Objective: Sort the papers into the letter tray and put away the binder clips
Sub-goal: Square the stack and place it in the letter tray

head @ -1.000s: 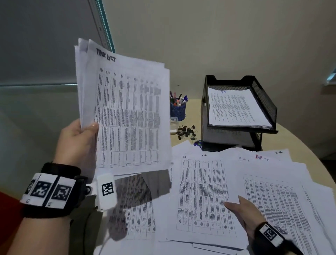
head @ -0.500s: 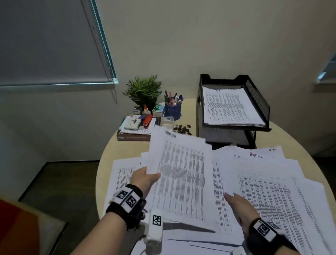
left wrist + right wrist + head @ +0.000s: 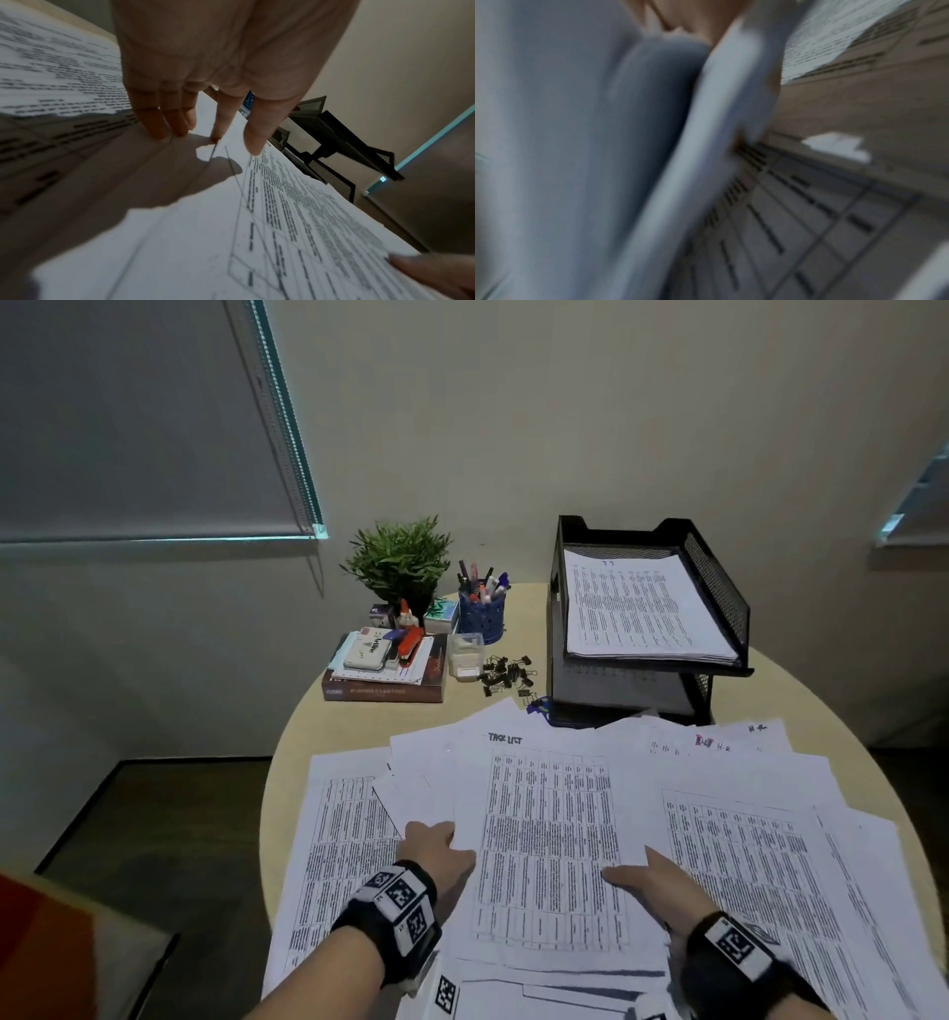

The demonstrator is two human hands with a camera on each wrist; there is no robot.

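My left hand (image 3: pixel 436 852), fingers (image 3: pixel 156 121) straight, touches the papers (image 3: pixel 549 839) before the tray (image 3: pixel 719 588). My right hand (image 3: pixel 657 883) lies flat on them; clips (image 3: pixel 506 675) sit left of the tray.

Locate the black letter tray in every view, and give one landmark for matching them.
Head: the letter tray stands right of centre at the table's far side, papers in its top tier.
Left wrist: right of centre, beyond the left hand, tilted.
Right wrist: not in it; blurred paper.
Landmark: the table-printed sheet by the left hand, in head and left wrist.
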